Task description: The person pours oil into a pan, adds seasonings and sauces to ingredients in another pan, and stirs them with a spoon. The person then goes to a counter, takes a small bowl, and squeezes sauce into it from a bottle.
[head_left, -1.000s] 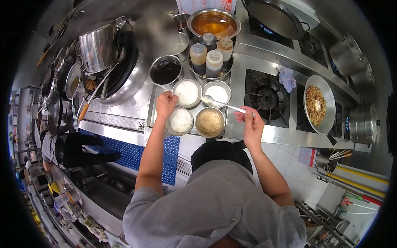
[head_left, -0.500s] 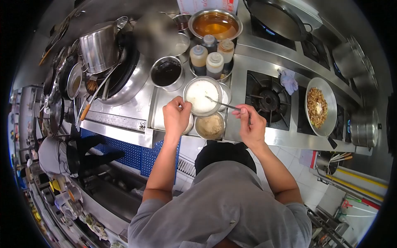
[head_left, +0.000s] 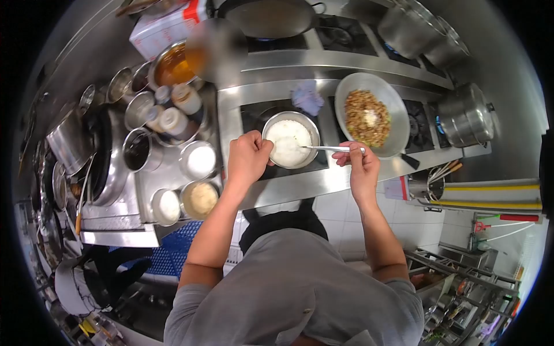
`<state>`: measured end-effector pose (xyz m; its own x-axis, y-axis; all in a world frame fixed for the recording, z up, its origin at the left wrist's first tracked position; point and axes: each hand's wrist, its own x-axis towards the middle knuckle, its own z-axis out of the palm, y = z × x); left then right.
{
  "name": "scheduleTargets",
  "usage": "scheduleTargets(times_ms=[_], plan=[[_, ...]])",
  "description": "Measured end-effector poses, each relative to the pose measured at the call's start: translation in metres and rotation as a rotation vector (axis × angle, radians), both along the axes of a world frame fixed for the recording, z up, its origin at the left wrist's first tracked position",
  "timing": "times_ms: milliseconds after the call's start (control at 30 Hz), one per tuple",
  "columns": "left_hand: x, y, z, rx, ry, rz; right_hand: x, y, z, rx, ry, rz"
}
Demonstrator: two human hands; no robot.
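My left hand is closed on the rim of a round metal container, which I hold over the front burner. White granules fill much of it. My right hand pinches the handle of a spoon, its tip down in the granules. Just right of the container, a frying pan sits on the stove. Chopped browned food with a small pale heap on top lies in this pan.
A crumpled cloth lies behind the container. On the left counter stand squeeze bottles, a pot of dark liquid and tubs of white and beige powder. A stockpot stands right. Another person is at lower left.
I have moved right from the seasoning counter to the stove. The container of white granules has come along in my left hand, off its place among the tubs; the spoon stays in it.
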<state>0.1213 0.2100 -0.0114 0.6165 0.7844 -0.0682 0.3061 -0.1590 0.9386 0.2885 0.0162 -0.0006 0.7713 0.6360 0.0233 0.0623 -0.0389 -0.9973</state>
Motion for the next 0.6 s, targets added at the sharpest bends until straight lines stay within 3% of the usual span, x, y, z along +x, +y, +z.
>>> scheduleTargets(times_ms=[267, 433, 500, 533, 600], plan=[[0.194, -0.059, 0.0, 0.002, -0.017, -0.037, 0.178, -0.087, 0.015, 0.155, -0.083, -0.144], [0.24, -0.072, -0.011, 0.018, 0.063, 0.047, 0.256, -0.115, 0.0, 0.225, -0.082, -0.267], [0.241, -0.071, -0.016, 0.027, 0.092, 0.094, 0.284, -0.121, -0.033, -0.079, -0.277, -0.271], [0.24, -0.07, -0.017, 0.064, 0.114, 0.097, 0.292, -0.126, -0.045, -0.418, -0.496, -0.29], [0.236, -0.069, -0.013, 0.119, 0.161, 0.08, 0.297, -0.137, -0.057, -0.415, -0.521, -0.347]])
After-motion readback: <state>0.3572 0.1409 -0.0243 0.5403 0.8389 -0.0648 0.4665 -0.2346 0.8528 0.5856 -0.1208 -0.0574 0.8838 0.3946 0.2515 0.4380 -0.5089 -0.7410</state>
